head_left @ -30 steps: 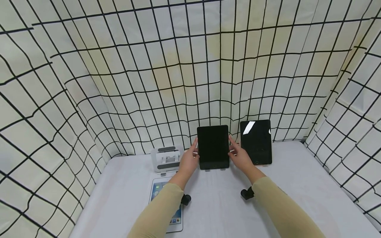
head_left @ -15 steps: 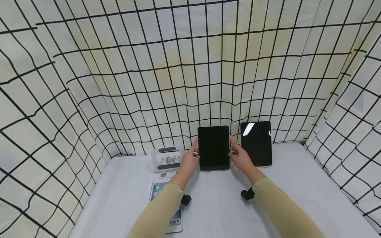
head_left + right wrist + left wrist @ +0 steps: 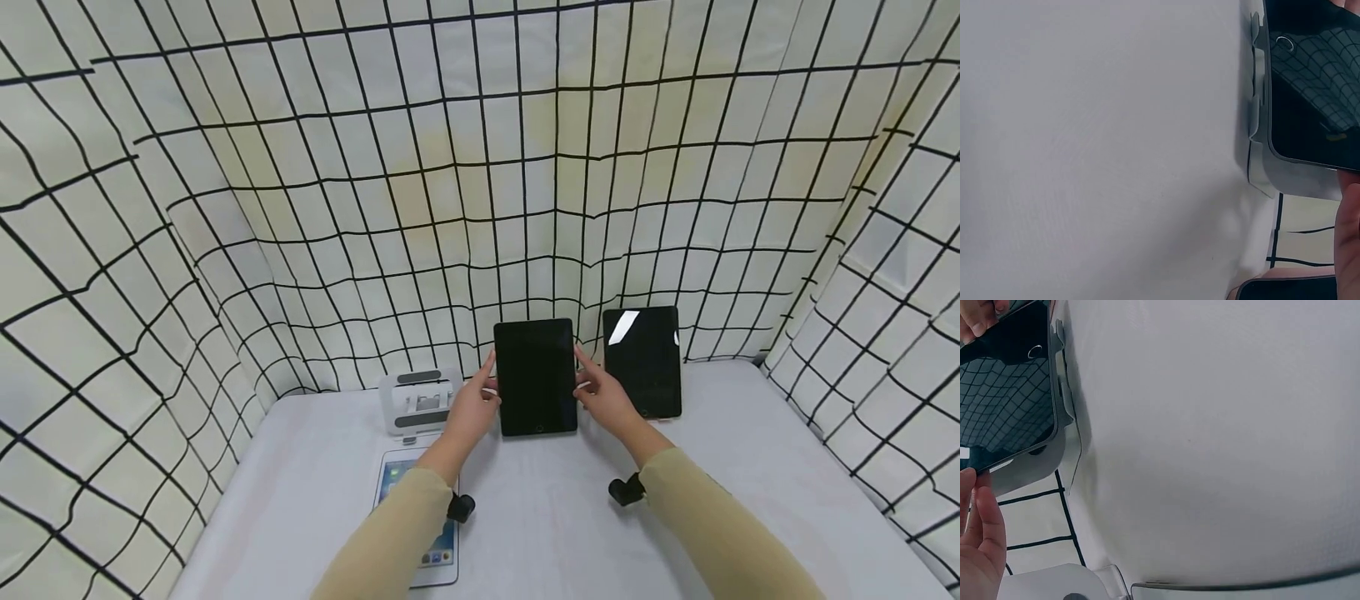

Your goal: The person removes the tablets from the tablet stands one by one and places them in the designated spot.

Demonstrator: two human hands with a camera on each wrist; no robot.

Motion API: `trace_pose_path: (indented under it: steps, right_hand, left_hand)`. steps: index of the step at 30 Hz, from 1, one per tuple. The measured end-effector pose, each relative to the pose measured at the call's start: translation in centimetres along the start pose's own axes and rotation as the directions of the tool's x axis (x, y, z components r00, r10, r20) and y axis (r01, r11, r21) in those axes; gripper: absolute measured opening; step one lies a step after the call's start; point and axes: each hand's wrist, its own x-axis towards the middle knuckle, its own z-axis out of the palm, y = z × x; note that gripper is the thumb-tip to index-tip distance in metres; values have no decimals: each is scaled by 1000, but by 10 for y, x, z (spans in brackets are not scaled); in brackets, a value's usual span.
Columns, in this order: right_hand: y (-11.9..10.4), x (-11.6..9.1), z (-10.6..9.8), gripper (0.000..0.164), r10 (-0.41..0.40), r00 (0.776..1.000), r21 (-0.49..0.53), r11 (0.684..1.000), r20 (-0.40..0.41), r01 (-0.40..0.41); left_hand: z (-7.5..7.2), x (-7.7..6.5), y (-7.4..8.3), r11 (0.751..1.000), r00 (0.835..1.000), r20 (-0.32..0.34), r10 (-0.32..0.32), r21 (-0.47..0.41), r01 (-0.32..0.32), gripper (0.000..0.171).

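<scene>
A dark-screened tablet (image 3: 536, 377) with a round home button stands near upright at the back of the table, in front of a white stand (image 3: 1029, 467). My left hand (image 3: 476, 408) pinches its left edge. On its right edge my right hand (image 3: 606, 400) holds it between thumb and fingers. The wrist views show the stand's grey lower hooks (image 3: 1255, 119) right by the tablet's bottom edge; whether they touch cannot be told. Most of the stand is hidden behind the tablet.
A second dark tablet (image 3: 642, 362) leans on a stand to the right. To the left sits a white stand with grey pads (image 3: 422, 404), bearing no tablet. A white tablet (image 3: 437, 575) with a lit screen lies flat before it, partly under my left sleeve. Grid-patterned cloth (image 3: 420, 200) walls the table.
The held tablet's lower edge has come slightly down and forward in the head view, covering the stand's hooks that showed below it before. Both hands keep their hold.
</scene>
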Motion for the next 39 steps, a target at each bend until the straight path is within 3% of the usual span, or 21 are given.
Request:
trace_pose_path:
  steps: [11,23,39]
  right_hand:
    - [-13,-7,-5,82,5,999,13,1000,31,-6]
    - [-16,-14,-8,81,12,997,12,1000,73,-13]
    - [-19,-34,-13,81,50,988,69,996,148,-60]
  left_hand:
    - [-7,-6,2,1000,999,28,-18,-13,18,88]
    - [-15,-19,8,995,997,63,-40,-85,46,87]
    - [-21,-39,8,986,992,129,-10,-165,31,87]
